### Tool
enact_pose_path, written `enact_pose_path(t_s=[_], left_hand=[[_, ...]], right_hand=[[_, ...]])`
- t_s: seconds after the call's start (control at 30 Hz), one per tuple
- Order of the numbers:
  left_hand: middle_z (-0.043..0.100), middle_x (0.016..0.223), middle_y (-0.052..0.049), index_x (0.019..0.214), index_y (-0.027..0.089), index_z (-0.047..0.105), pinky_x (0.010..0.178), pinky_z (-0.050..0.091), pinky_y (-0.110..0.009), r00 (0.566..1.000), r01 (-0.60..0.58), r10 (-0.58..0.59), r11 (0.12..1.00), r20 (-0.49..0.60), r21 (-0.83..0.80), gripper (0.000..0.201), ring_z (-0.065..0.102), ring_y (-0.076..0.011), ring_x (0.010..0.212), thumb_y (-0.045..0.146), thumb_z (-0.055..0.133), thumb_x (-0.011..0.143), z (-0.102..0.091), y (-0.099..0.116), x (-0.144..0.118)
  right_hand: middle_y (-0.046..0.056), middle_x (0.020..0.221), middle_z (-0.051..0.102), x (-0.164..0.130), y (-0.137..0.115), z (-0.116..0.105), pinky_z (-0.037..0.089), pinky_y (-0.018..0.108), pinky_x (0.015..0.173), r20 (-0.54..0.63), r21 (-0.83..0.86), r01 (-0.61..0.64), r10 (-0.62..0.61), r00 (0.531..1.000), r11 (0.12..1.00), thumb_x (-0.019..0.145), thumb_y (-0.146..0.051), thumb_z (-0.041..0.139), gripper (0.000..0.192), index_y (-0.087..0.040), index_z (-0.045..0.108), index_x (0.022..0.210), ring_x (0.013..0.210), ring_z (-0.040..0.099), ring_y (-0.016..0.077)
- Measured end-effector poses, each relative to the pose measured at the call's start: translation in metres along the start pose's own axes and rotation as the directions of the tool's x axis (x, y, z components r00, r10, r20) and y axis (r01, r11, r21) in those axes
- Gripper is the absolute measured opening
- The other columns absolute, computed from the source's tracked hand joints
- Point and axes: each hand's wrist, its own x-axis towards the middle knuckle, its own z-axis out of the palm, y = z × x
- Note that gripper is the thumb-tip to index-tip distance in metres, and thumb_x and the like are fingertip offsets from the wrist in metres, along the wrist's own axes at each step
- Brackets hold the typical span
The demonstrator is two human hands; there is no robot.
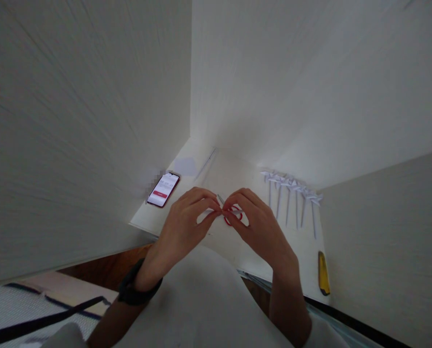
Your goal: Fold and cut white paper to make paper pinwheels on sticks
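Note:
Above the white tabletop, my left hand and my right hand meet fingertip to fingertip, each in a pinch. Between them they hold a thin white paper strip, mostly covered by the fingers. Scissors with red handles lie on the table just behind my right fingertips, partly hidden. To the right, several white paper pinwheels on thin paper sticks lie side by side in a row.
A lit phone lies at the left by the wall. Beyond it are a pale paper sheet and a thin white stick. A yellow box cutter rests near the right wall. White walls enclose the table on its far sides.

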Motion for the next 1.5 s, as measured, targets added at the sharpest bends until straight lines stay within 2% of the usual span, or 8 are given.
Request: enact_pose_path(t_s=[0.4,0.53,0.67,0.83,1.03,1.2,1.33,1.5], left_hand=[[0.075,0.09,-0.002,0.079,0.021,0.067,0.086,0.052,-0.032,0.975,0.22,-0.22,0.976,-0.01,0.001,0.01,0.069,-0.0188,0.092,0.016,0.061,0.085,-0.015,-0.004,-0.001],[0.073,0.082,0.001,0.075,0.021,0.068,0.081,0.053,-0.031,0.889,0.411,-0.44,0.889,-0.126,-0.203,0.007,0.068,-0.0174,0.081,0.023,0.066,0.081,-0.019,-0.01,0.001],[0.065,0.067,0.004,0.068,0.021,0.064,0.059,0.049,-0.023,0.776,0.506,-0.626,0.691,-0.078,-0.516,0.009,0.06,-0.012,0.062,0.023,0.07,0.075,-0.016,-0.011,0.002],[0.064,0.067,0.003,0.07,0.021,0.062,0.054,0.046,-0.022,0.731,0.524,-0.682,0.583,-0.022,-0.621,0.008,0.058,-0.0112,0.061,0.022,0.069,0.074,-0.01,-0.005,0.004],[0.068,0.1,-0.002,0.103,0.024,0.058,0.067,0.055,-0.025,0.81,0.467,-0.585,0.598,0.043,-0.652,0.031,0.067,-0.0152,0.082,0.023,0.07,0.075,-0.005,-0.005,0.002],[0.053,0.137,-0.01,0.134,0.03,0.042,0.088,0.056,-0.039,0.892,0.45,-0.431,0.819,0.136,-0.357,0.073,0.062,-0.0256,0.114,0.026,0.077,0.07,-0.005,0.0,-0.002],[0.041,0.15,-0.012,0.143,0.03,0.034,0.104,0.046,-0.045,0.901,0.425,-0.388,0.881,0.196,-0.208,0.082,0.046,-0.0292,0.134,0.027,0.076,0.073,-0.005,0.002,-0.005],[0.053,0.141,-0.01,0.137,0.029,0.044,0.089,0.056,-0.038,0.869,0.486,-0.419,0.821,0.263,-0.3,0.066,0.059,-0.0257,0.119,0.03,0.072,0.077,-0.008,-0.006,-0.005]], right_hand=[[0.003,0.087,0.061,-0.007,0.006,-0.014,0.045,0.03,0.076,-0.08,-0.025,-0.054,0.052,0.995,0.998,0.086,-0.012,0.056,0.01,-0.021,0.055,0.083,0.083,0.059,0.0169],[0.002,0.086,0.061,-0.007,0.01,-0.014,0.046,0.029,0.076,-0.161,0.019,-0.106,0.107,0.981,0.994,0.087,-0.014,0.058,0.008,-0.021,0.056,0.082,0.083,0.059,0.0161],[0.002,0.093,0.063,-0.003,0.005,-0.001,0.047,0.028,0.076,-0.079,0.161,-0.167,0.181,0.98,0.973,0.085,-0.019,0.064,0.007,-0.021,0.06,0.09,0.085,0.06,0.0153],[0.0,0.082,0.063,0.0,-0.002,0.011,0.047,0.027,0.073,0.013,0.29,-0.154,0.157,0.987,0.944,0.086,-0.019,0.062,0.007,-0.02,0.061,0.079,0.077,0.06,0.0134],[0.0,0.073,0.063,0.002,-0.001,0.009,0.047,0.027,0.065,-0.062,0.377,-0.218,0.259,0.964,0.9,0.084,-0.02,0.062,0.012,-0.02,0.06,0.072,0.07,0.06,0.0143],[0.0,0.069,0.062,0.003,0.0,0.01,0.048,0.028,0.064,-0.09,0.459,-0.263,0.339,0.936,0.849,0.082,-0.025,0.064,0.015,-0.02,0.058,0.069,0.066,0.058,0.0143],[-0.002,0.065,0.059,0.001,0.001,0.01,0.044,0.027,0.061,-0.084,0.486,-0.283,0.367,0.927,0.827,0.08,-0.027,0.066,0.019,-0.02,0.056,0.065,0.063,0.055,0.0135],[-0.003,0.063,0.055,-0.001,0.003,0.008,0.041,0.028,0.061,-0.07,0.522,-0.302,0.393,0.917,0.798,0.078,-0.028,0.069,0.02,-0.02,0.056,0.065,0.061,0.051,0.013]])
